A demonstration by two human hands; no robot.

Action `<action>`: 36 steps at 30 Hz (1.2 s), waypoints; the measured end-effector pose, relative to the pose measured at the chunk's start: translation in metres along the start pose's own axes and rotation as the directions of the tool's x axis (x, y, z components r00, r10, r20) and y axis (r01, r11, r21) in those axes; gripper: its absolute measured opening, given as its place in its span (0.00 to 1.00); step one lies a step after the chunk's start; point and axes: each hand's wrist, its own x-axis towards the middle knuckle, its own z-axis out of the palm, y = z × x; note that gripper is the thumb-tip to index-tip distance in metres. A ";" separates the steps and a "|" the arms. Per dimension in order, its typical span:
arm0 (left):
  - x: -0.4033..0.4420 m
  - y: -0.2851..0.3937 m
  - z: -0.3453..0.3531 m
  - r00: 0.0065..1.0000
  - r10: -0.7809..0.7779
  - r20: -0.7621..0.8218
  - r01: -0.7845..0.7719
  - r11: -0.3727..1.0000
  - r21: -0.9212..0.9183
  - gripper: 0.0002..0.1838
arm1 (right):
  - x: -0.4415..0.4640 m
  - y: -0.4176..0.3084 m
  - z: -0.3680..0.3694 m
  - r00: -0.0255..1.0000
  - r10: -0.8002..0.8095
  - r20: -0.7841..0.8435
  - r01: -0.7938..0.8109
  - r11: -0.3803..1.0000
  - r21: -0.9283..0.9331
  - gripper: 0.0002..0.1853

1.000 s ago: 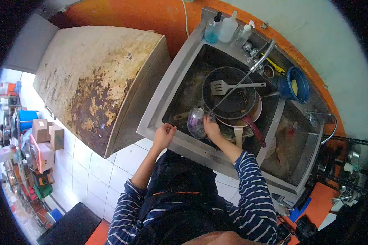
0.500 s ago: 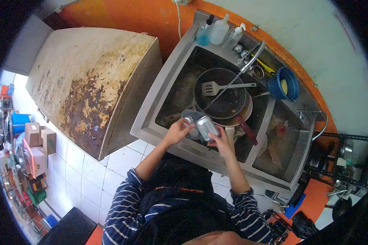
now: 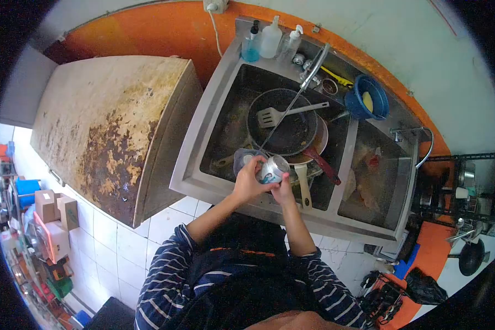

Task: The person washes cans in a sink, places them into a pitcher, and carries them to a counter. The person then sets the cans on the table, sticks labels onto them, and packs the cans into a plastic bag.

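Observation:
Both of my hands meet over the front of the left sink basin. A silvery can with blue print [image 3: 274, 169] lies tilted between them. My left hand [image 3: 249, 180] wraps its left side, with the thumb under it. My right hand [image 3: 282, 191] grips its lower right end. Just behind my left fingers is a clear, greyish plastic container [image 3: 242, 158]; whether those fingers also hold it I cannot tell. A thin stream from the tap [image 3: 313, 67] comes down close to it. Beyond lie a dark frying pan [image 3: 283, 135] and a slotted spatula [image 3: 268, 117] resting in it.
More pans, including one with a red handle [image 3: 323, 165] and a cream handle [image 3: 304, 187], fill the left basin. Behind stand soap bottles [image 3: 270, 38] and a blue bucket [image 3: 366, 99]. The right basin [image 3: 363, 212] holds murky water. A worn cabinet [image 3: 115, 132] stands left.
My hands have come closer together, and the can has turned so its blue print shows. The clear container now sits behind my left fingers. The view has shifted slightly.

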 end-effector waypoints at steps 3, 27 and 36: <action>0.000 -0.004 0.006 0.977 0.165 -0.135 -0.174 0.983 -0.053 0.35 | 0.000 0.000 0.010 0.984 0.003 -0.177 -0.026 0.991 -0.128 0.36; 0.016 -0.020 0.013 0.900 0.384 -0.209 -0.360 0.922 0.144 0.27 | 0.023 0.002 0.029 0.978 0.089 -0.189 -0.061 0.987 0.149 0.28; 0.018 -0.018 0.003 0.950 0.290 -0.120 -0.310 0.926 -0.215 0.24 | 0.020 -0.005 0.040 0.979 0.062 -0.196 -0.023 0.981 0.194 0.24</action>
